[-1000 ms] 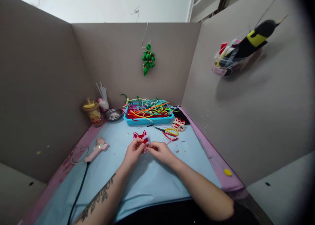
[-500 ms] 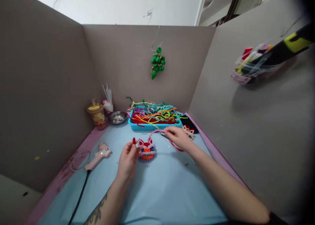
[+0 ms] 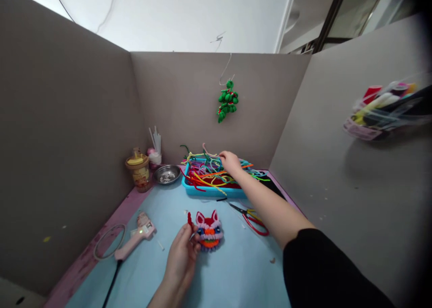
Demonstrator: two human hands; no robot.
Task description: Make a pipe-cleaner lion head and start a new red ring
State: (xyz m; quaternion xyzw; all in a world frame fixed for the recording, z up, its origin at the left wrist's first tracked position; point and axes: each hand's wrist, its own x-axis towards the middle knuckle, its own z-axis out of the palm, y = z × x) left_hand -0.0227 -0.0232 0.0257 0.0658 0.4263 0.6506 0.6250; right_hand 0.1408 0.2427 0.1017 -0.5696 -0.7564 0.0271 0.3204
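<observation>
My left hand (image 3: 182, 254) is closed on a short red twisted pipe cleaner (image 3: 189, 218), which stands up above the fingertips. Just right of those fingers lies a fuzzy animal-face piece (image 3: 209, 231) with red and pink ears, an orange middle and a lilac lower edge. My right hand (image 3: 231, 162) reaches over the blue tray (image 3: 202, 191) of loose pipe cleaners, its fingers pinched together. A curved pink pipe cleaner (image 3: 208, 152) runs to those fingertips. Red-handled scissors (image 3: 255, 225) lie below my right forearm, beside something with yellow handles.
At left, a pink glue gun (image 3: 135, 243) with a black cord rests on the blue mat. Behind it are a metal bowl (image 3: 167, 175), a lidded cup (image 3: 140, 175) and white sticks. A green ornament (image 3: 228, 103) hangs from the back panel; a pouch (image 3: 374, 114) hangs at right.
My right hand has moved from beside the animal-face piece up to the tray, with the pink pipe cleaner. The scissors now show fully. My left hand still holds the red pipe cleaner.
</observation>
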